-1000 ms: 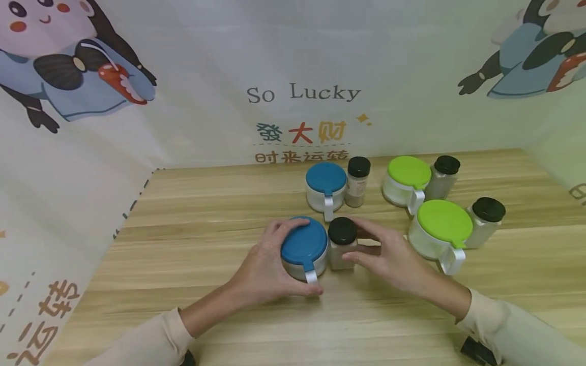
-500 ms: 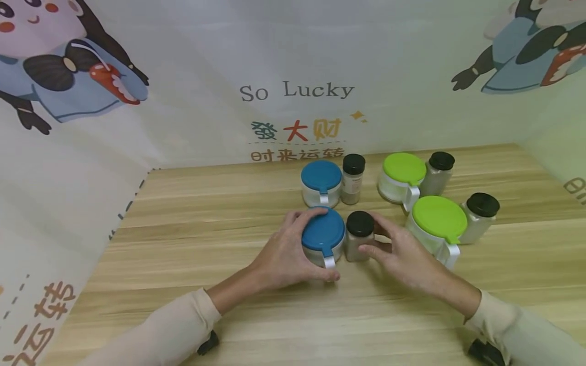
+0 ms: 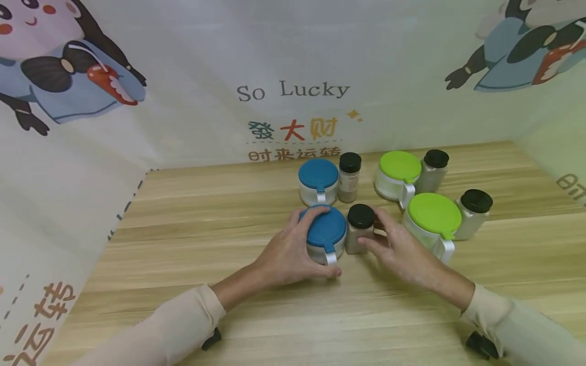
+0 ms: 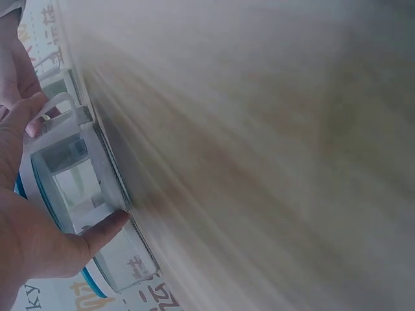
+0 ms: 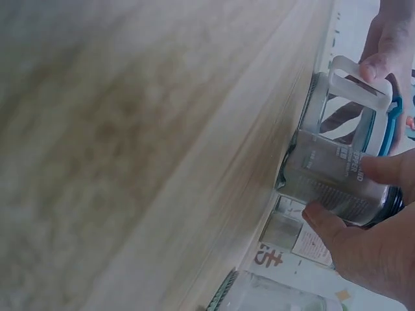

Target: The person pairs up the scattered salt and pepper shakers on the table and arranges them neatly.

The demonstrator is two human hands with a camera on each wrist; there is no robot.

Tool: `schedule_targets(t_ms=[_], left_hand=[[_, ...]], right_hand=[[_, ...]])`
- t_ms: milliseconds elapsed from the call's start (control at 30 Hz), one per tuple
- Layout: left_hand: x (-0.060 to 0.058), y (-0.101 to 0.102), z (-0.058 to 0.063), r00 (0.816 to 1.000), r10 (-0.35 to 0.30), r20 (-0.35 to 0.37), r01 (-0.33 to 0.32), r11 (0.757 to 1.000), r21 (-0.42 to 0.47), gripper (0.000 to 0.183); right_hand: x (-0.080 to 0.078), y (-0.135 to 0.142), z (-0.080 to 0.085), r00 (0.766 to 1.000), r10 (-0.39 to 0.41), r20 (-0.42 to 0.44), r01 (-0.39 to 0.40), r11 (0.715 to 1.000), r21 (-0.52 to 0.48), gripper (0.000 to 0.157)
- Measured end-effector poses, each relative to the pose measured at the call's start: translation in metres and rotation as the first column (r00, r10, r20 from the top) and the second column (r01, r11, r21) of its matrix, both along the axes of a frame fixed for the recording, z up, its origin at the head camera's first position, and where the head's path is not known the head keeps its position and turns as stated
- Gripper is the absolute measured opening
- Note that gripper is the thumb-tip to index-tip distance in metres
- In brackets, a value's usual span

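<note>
My left hand [image 3: 290, 254] grips a seasoning jar with a blue lid [image 3: 326, 229], fingers around its far side and thumb by the white handle. In the left wrist view, a finger lies along the jar's clear body [image 4: 120, 262], whose base is at the tabletop. My right hand [image 3: 405, 251] holds a square spice bottle [image 3: 355, 239] with a black cap between thumb and fingers. Printed lettering shows on that bottle [image 5: 321, 172] in the right wrist view. Jar and bottle stand upright, side by side.
Behind them stand another blue-lidded jar [image 3: 318, 175] and a labelled, black-capped bottle [image 3: 350, 179]. To the right are two green-lidded jars, one farther back [image 3: 399, 166] and one nearer [image 3: 434, 213], each beside a black-capped bottle. A printed cloth [image 3: 293, 46] hangs behind the wooden table [image 3: 206, 203].
Both hands have shifted the blue-lidded jar and the spice bottle right and a little toward the back row. Over the last half second they move only slightly. The head view has drifted a little.
</note>
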State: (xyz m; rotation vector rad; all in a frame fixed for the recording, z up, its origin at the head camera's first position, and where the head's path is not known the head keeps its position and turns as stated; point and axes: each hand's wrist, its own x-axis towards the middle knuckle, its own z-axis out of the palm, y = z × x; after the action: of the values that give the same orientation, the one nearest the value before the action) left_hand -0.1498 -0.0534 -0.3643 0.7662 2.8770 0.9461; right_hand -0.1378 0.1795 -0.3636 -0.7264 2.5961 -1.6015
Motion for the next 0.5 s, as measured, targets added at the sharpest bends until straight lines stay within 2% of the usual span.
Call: schedule_targets(t_ms=[200,367,500], left_hand=[[-0.0032,0.0003,-0.002,1.0,-0.008,0.009,0.008,1.0,-0.013,0.103],[-0.003,0.0001,-0.0032,1.0,0.0,0.022,0.001,1.0,-0.014,0.103],[-0.0008,-0.0029,-0.0004,1.0,0.022,-0.012,-0.022,1.0,-0.015,0.107]], right_hand=[[-0.0038,0.0024,-0.001,0.999,-0.05,-0.001,0.05,0.996,0.072,0.051],[-0.0054,0.003,-0.0003,0.999,-0.044,0.008,0.044,0.997,0.07,0.051],[-0.0019,0.0051,0.0074,0.996,-0.082,-0.029,0.085,0.99,0.11,0.067]])
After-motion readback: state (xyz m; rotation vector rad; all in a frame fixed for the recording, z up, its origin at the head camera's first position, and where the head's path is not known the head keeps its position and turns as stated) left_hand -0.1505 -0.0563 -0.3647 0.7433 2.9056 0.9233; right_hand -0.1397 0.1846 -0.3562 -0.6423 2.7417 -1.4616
